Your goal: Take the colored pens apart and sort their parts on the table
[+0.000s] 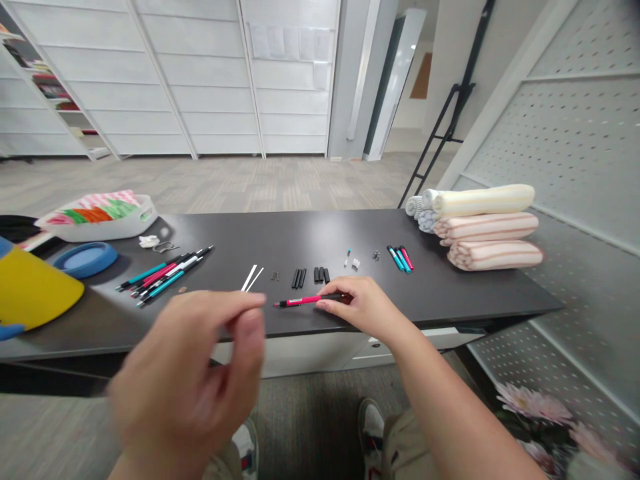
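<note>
My right hand [357,303] pinches a pink and black pen [300,302] between thumb and fingers near the table's front edge. The pen points left, its black end inside my grip. Raised close to the camera, my left hand [195,373] is slightly blurred, thumb and forefinger pressed together; anything between them cannot be made out. Beyond the hands lie white strips [251,277], tiny springs [275,275], black tubes [299,278], shorter black grips [321,274], a small white-and-teal piece [347,258], small white parts [355,264] and small metal bits [376,255].
Pens [165,272] lie piled at the left, near a blue dish [86,259], a white basket [100,227] and a yellow object [40,287]. Teal and pink barrels [400,259] lie right, beside rolled towels [493,227]. The dark table [320,233] has drawers below.
</note>
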`<action>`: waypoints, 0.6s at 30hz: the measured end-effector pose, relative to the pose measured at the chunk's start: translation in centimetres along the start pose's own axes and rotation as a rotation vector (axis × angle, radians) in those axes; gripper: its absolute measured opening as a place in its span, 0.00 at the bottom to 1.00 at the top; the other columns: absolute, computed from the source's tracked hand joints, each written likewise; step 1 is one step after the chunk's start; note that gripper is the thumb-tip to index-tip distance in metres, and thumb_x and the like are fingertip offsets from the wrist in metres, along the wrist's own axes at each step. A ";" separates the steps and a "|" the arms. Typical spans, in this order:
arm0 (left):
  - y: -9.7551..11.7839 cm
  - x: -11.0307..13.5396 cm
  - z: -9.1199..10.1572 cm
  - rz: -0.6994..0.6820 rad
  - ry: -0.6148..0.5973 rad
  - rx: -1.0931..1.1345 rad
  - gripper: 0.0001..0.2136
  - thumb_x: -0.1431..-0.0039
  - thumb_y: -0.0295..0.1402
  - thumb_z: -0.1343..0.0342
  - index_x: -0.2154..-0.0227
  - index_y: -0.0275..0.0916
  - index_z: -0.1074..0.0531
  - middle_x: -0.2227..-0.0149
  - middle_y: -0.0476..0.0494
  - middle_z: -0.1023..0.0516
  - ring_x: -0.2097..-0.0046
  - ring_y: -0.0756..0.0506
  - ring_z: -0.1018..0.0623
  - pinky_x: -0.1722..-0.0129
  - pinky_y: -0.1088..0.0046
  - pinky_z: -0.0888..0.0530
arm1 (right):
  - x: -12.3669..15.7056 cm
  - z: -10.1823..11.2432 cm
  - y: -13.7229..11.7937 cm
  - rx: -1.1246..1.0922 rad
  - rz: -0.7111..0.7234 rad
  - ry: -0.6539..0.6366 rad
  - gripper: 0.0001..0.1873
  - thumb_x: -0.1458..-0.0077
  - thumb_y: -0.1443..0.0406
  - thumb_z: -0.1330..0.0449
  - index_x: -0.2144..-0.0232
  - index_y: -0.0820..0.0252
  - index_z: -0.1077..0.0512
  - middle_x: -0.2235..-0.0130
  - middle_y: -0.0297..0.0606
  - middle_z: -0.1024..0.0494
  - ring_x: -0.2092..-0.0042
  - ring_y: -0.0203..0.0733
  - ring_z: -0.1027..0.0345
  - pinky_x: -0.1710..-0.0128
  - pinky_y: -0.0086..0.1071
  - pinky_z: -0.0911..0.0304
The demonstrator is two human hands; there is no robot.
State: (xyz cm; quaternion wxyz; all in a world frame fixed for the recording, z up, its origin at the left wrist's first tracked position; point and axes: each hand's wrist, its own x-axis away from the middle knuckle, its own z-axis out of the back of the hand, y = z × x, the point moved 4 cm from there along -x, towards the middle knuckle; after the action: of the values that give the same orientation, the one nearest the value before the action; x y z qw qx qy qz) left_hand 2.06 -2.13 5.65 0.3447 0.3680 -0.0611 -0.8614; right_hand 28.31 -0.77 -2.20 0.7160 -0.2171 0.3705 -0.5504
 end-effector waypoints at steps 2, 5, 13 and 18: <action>0.0 -1.5 -2.8 -0.042 -0.034 -0.104 0.14 0.31 0.41 0.44 0.45 0.50 0.26 0.50 0.42 0.18 0.48 0.34 0.21 0.46 0.51 0.25 | 0.0 0.0 -0.1 0.007 0.013 0.002 0.08 0.39 0.58 0.31 0.61 0.54 0.17 0.65 0.34 0.17 0.67 0.37 0.28 0.67 0.29 0.39; -0.7 -2.4 -7.9 -0.118 -0.197 -0.206 0.21 0.30 0.44 0.44 0.41 0.38 0.30 0.43 0.32 0.22 0.43 0.31 0.24 0.45 0.50 0.28 | 0.0 -0.1 -0.2 0.007 0.035 -0.014 0.06 0.38 0.60 0.31 0.61 0.55 0.17 0.66 0.33 0.17 0.67 0.36 0.29 0.67 0.29 0.39; -1.9 -1.5 -12.6 -0.205 -0.467 -0.344 0.09 0.27 0.29 0.52 0.55 0.39 0.26 0.57 0.40 0.21 0.56 0.38 0.23 0.59 0.59 0.28 | 0.0 -0.3 -0.4 -0.058 0.082 -0.050 0.06 0.39 0.60 0.31 0.62 0.56 0.17 0.65 0.34 0.17 0.67 0.35 0.28 0.67 0.28 0.39; -1.9 -1.6 -12.9 -0.181 -0.537 -0.340 0.09 0.27 0.26 0.55 0.57 0.39 0.28 0.60 0.42 0.21 0.60 0.39 0.21 0.61 0.62 0.28 | 0.1 0.0 -0.3 -0.114 0.034 -0.047 0.07 0.39 0.59 0.31 0.62 0.56 0.16 0.66 0.33 0.16 0.68 0.35 0.29 0.69 0.27 0.40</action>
State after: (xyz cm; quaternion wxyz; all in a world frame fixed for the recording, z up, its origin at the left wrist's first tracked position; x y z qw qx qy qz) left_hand 10.53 2.21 -3.43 0.2948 0.0691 0.0278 -0.9526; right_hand 28.14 -1.01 -1.97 0.7201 -0.2642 0.3879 -0.5110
